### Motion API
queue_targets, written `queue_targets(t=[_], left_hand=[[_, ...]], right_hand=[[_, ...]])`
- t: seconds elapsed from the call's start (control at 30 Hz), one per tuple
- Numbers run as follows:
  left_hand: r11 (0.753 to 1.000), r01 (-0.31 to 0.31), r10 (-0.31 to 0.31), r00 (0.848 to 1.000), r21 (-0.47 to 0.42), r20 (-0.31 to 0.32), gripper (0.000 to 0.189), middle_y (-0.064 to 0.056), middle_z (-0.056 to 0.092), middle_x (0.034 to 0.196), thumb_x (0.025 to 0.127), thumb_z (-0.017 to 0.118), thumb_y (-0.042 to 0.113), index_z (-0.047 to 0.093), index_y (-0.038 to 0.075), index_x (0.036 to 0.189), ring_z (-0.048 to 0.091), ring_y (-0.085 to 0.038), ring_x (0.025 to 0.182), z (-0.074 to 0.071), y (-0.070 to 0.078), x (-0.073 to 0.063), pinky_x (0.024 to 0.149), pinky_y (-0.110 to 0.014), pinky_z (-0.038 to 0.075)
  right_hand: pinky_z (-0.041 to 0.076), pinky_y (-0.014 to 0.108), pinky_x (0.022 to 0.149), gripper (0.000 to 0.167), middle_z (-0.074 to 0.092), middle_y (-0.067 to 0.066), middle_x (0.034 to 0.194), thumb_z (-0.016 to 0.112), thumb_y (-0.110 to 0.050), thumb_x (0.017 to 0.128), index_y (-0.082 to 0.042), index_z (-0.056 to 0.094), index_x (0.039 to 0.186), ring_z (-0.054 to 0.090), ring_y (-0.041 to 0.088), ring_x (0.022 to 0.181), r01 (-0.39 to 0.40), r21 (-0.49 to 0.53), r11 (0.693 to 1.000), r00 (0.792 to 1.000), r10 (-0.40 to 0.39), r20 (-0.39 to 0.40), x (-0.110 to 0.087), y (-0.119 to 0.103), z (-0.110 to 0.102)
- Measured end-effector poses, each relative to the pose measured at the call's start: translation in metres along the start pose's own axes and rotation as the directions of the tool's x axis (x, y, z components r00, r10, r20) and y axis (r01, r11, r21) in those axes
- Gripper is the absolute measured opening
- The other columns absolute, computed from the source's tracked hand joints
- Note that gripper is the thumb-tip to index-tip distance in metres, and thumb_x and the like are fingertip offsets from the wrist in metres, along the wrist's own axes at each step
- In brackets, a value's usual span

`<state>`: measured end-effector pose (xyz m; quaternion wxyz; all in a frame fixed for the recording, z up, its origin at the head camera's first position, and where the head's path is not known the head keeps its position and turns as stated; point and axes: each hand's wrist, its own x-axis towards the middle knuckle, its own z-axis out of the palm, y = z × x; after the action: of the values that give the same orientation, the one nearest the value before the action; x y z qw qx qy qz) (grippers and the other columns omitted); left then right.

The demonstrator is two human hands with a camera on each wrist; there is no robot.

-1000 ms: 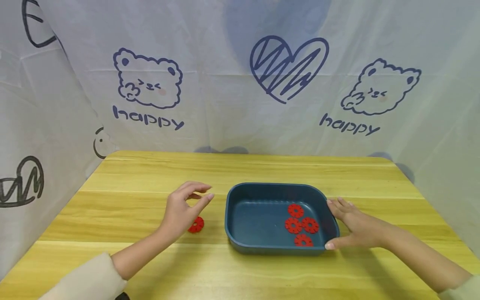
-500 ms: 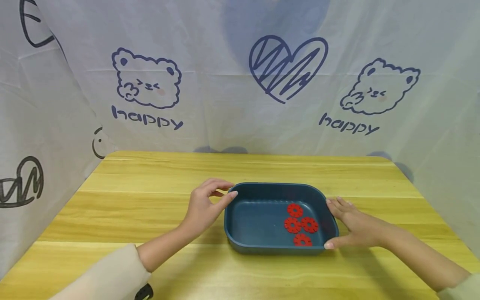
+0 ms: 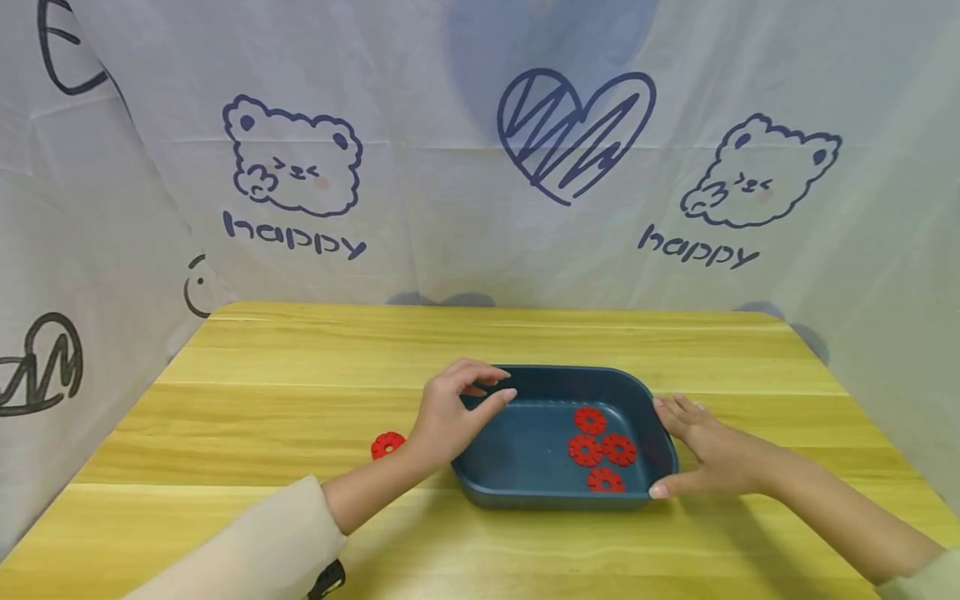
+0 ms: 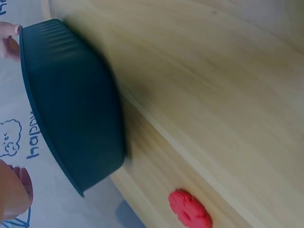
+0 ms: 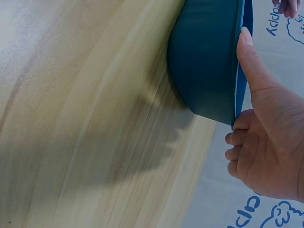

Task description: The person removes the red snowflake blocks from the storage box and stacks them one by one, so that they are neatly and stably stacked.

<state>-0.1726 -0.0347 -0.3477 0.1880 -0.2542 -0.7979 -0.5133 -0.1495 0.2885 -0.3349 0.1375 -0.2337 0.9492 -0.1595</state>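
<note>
A dark blue plastic box (image 3: 525, 500) stands on the wooden table, with several red notched plastic discs (image 3: 586, 451) lying flat in its right half. My left hand (image 3: 450, 412) hovers over the box's left end, fingers bent, a gap showing between thumb and fingertips and nothing seen in it. With my right hand (image 3: 705, 454) I hold the box's right end, thumb on the near corner of the rim and fingers at the far part. The right wrist view shows that thumb (image 5: 254, 64) laid over the rim. One more red disc (image 3: 387, 444) lies on the table left of the box.
The wooden table (image 3: 675, 342) reaches back to a pale cloth (image 3: 435, 200) printed with bears, a heart and lettering. Part of a black object (image 3: 327, 577) shows under the left sleeve.
My left hand has moved right from near the loose disc to above the box's left end. That disc, hidden behind the arm half a second ago, shows again. My right hand and the box stay put.
</note>
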Motion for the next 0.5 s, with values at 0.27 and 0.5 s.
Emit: queue_targets(t=[0.27, 0.5], left_hand=[[1.000, 0.021, -0.022, 0.998, 0.015, 0.065, 0.021, -0.010, 0.065, 0.091, 0.080, 0.072, 0.015, 0.069, 0.004, 0.097, 0.061, -0.025, 0.085, 0.029, -0.009, 0.005, 0.073, -0.027, 0.054], [1.000, -0.027, 0.028, 0.993, -0.007, 0.116, 0.021, -0.013, 0.066, 0.096, 0.082, 0.070, 0.017, 0.068, 0.002, 0.098, 0.062, -0.023, 0.086, 0.050, -0.010, 0.005, 0.074, -0.030, 0.054]], right_hand=[[0.015, 0.071, 0.101, 0.111, 0.016, 0.032, 0.149, 0.070, -0.056, 0.071, 0.015, 0.020, 0.140, 0.007, 0.058, 0.133, 0.004, 0.005, 1.000, 1.000, -0.004, -0.009, 0.000, 0.001, 0.001], [0.016, 0.072, 0.100, 0.109, 0.017, 0.033, 0.148, 0.072, -0.053, 0.072, 0.016, 0.021, 0.139, 0.008, 0.058, 0.132, 0.023, 0.008, 1.000, 0.999, -0.023, -0.025, 0.000, 0.001, 0.002]])
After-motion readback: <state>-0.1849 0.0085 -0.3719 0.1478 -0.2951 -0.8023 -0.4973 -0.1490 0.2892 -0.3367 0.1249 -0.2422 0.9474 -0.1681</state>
